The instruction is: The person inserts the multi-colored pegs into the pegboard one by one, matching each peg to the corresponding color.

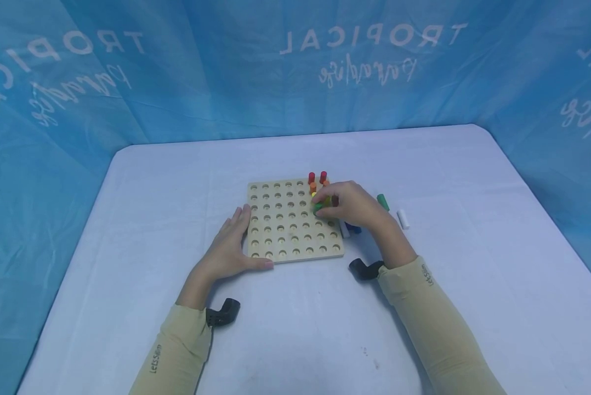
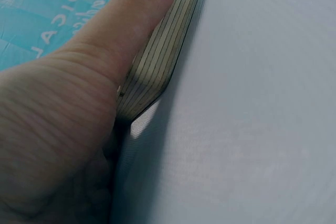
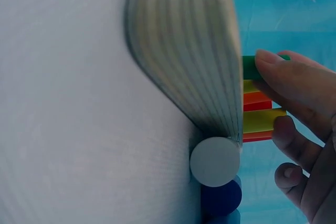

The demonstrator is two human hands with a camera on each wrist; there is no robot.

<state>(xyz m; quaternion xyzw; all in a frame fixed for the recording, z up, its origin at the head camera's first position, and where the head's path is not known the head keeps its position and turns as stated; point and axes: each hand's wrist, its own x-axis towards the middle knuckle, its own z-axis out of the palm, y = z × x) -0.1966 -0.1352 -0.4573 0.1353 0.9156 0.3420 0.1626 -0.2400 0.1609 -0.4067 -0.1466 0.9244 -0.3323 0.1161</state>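
A square wooden pegboard (image 1: pixel 287 238) with rows of round holes lies on the table. My left hand (image 1: pixel 228 247) rests against its near left corner, fingers stretched along the left side and thumb along the front edge. Over the board's right side, my right hand (image 1: pixel 354 203) pinches a green peg (image 3: pixel 250 67) between thumb and fingers. The peg stands against the board's top face; whether it sits fully in a hole is hidden. Behind it stand red pegs (image 1: pixel 311 178), orange pegs (image 1: pixel 313 188) and yellow pegs (image 3: pixel 262 120), partly covered by the right hand.
Beside the board's right edge lie a white peg (image 3: pixel 215 162) and blue pegs (image 3: pixel 221 198). Farther right on the white-covered table (image 1: pixel 295 329) are a loose green peg (image 1: pixel 382 202) and another white peg (image 1: pixel 403 219). A blue printed curtain (image 1: pixel 256 104) hangs behind.
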